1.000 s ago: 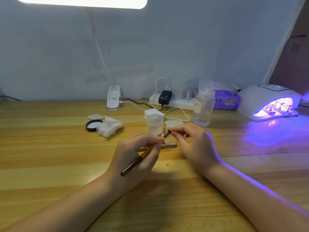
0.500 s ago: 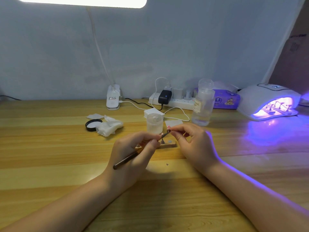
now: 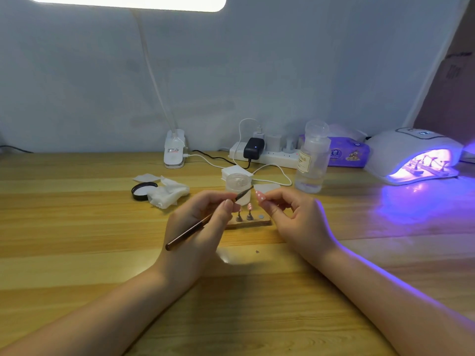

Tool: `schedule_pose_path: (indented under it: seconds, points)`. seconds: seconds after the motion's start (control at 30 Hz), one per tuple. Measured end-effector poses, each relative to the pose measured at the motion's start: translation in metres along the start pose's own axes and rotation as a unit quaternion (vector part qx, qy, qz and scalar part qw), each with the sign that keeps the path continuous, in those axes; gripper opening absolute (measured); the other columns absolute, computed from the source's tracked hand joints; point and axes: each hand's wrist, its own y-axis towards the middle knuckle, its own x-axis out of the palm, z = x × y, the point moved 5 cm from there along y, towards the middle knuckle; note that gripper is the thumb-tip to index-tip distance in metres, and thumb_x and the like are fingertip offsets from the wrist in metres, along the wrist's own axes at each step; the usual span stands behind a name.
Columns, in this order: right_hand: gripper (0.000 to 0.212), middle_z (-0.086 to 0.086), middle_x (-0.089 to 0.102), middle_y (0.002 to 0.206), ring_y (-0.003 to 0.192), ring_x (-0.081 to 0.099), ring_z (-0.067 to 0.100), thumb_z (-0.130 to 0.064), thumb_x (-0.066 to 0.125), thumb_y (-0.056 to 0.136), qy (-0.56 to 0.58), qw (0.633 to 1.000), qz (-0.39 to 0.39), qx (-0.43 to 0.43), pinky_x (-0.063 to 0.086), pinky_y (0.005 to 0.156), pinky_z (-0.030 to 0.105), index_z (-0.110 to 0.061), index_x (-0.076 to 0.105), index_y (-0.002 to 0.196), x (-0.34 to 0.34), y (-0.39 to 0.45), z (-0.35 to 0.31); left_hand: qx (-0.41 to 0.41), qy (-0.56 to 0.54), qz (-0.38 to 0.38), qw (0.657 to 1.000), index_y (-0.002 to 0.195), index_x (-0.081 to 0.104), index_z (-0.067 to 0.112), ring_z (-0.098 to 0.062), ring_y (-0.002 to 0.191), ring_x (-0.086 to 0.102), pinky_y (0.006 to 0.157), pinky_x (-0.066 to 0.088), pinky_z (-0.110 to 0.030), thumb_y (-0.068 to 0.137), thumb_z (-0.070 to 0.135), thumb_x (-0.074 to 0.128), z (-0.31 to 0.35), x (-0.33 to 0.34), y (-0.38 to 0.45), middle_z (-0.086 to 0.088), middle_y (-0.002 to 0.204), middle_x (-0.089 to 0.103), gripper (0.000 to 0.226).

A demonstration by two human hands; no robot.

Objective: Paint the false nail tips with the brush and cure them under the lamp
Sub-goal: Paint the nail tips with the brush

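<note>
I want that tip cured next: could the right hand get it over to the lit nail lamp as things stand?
Probably yes. The right hand pinches the pink nail tip, and the nail lamp sits open-mouthed on its own side. Only bare table lies between; the clear bottle stands farther back. Stands already fill part of the lamp's floor.

Two bare forearms enter from the lower edge of the frame, one at each side. No sleeve, cuff or fabric shows on either arm up to the frame edge. No watch, bracelet or band is seen at either wrist.

Left hand [image 3: 198, 227]: bare, no glove, no ring visible on the fingers in view. One fingernail faces the camera; it looks short, rounded and without obvious coloured polish.

Right hand [image 3: 298, 217]: bare, no glove, no ring visible. A violet light rim runs along its outer edge and down the outer side of the right forearm.
</note>
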Motion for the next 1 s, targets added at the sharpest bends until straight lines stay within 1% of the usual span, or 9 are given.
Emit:
schedule_pose_path:
  seconds: [0.1,0.23,0.37,0.47,0.6,0.7,0.83,0.9,1.0]
  points:
    - [0.012,-0.003,0.071,0.083,0.075,0.062,0.017,-0.011,0.069,0.087,0.009,1.000,-0.001,0.007,0.052,0.070,0.038,-0.018,0.074,0.096,0.0001,0.0003,0.0014,0.003,-0.010,-0.005,1.000,0.101,0.070,0.015,-0.009,0.086,0.071,0.075,0.055,-0.021,0.087,0.019,0.059,0.0011,0.0013,-0.0017,0.006,0.090,0.075,0.018]
    - [0.012,0.001,0.071,0.081,0.075,0.061,0.022,-0.010,0.069,0.086,0.011,1.000,-0.001,0.012,0.051,0.070,0.041,-0.016,0.074,0.095,-0.0005,0.0000,0.0032,-0.005,-0.038,-0.022,0.999,0.097,0.071,0.010,-0.012,0.085,0.072,0.076,0.055,-0.022,0.085,0.016,0.058,0.0013,0.0038,-0.0036,-0.001,0.089,0.076,0.019]
    - [0.017,-0.001,0.071,0.082,0.076,0.062,0.018,-0.007,0.068,0.085,0.012,1.000,0.004,0.011,0.052,0.073,0.037,-0.020,0.073,0.095,-0.0013,0.0001,0.0024,-0.013,-0.068,-0.042,0.997,0.092,0.072,0.008,-0.018,0.086,0.073,0.077,0.057,-0.026,0.085,0.012,0.057,0.0011,0.0066,-0.0055,-0.006,0.087,0.076,0.017]
    - [0.018,-0.003,0.071,0.082,0.077,0.062,0.017,-0.008,0.068,0.086,0.010,1.000,0.001,0.012,0.053,0.073,0.038,-0.022,0.072,0.095,-0.0011,0.0002,0.0026,-0.006,-0.072,-0.033,0.997,0.092,0.071,0.006,-0.018,0.084,0.073,0.075,0.057,-0.025,0.086,0.012,0.055,0.0003,0.0050,-0.0052,-0.006,0.087,0.075,0.018]
    - [0.015,-0.003,0.071,0.080,0.075,0.062,0.018,-0.010,0.069,0.086,0.011,1.000,0.001,0.015,0.053,0.071,0.038,-0.022,0.072,0.094,-0.0002,0.0009,0.0033,-0.009,-0.051,-0.007,0.999,0.096,0.071,0.013,-0.014,0.082,0.072,0.073,0.055,-0.020,0.088,0.017,0.057,-0.0029,0.0014,-0.0008,-0.001,0.087,0.076,0.017]
    - [0.013,-0.003,0.071,0.081,0.075,0.061,0.017,-0.009,0.069,0.085,0.011,1.000,0.000,0.012,0.052,0.071,0.035,-0.020,0.073,0.091,0.0003,0.0007,0.0023,-0.013,-0.031,0.005,0.999,0.099,0.071,0.020,-0.012,0.085,0.072,0.073,0.054,-0.018,0.091,0.018,0.061,-0.0073,-0.0013,0.0014,0.004,0.089,0.076,0.013]
    - [0.010,-0.003,0.071,0.081,0.075,0.061,0.013,-0.007,0.070,0.085,0.002,1.000,0.006,0.002,0.052,0.071,0.031,-0.014,0.075,0.091,-0.0008,0.0008,0.0011,0.002,-0.017,0.006,1.000,0.100,0.070,0.024,-0.007,0.085,0.071,0.072,0.053,-0.016,0.088,0.020,0.061,-0.0050,-0.0013,0.0012,0.008,0.089,0.076,0.016]
    - [0.010,-0.001,0.071,0.083,0.077,0.063,0.012,-0.006,0.071,0.085,-0.008,1.000,0.010,-0.009,0.052,0.073,0.029,-0.010,0.075,0.092,-0.0016,0.0016,0.0000,0.026,0.011,0.000,1.000,0.103,0.071,0.022,-0.008,0.085,0.071,0.073,0.055,-0.021,0.087,0.018,0.062,-0.0008,0.0009,0.0006,0.008,0.090,0.075,0.018]
    - [0.012,0.000,0.072,0.085,0.081,0.064,0.010,-0.005,0.071,0.084,-0.036,0.999,0.014,-0.032,0.052,0.075,0.023,-0.009,0.075,0.094,-0.0018,0.0010,-0.0031,0.044,0.046,-0.007,0.998,0.105,0.073,0.014,-0.020,0.087,0.070,0.077,0.057,-0.042,0.085,0.017,0.063,0.0017,0.0027,-0.0008,0.002,0.090,0.075,0.022]
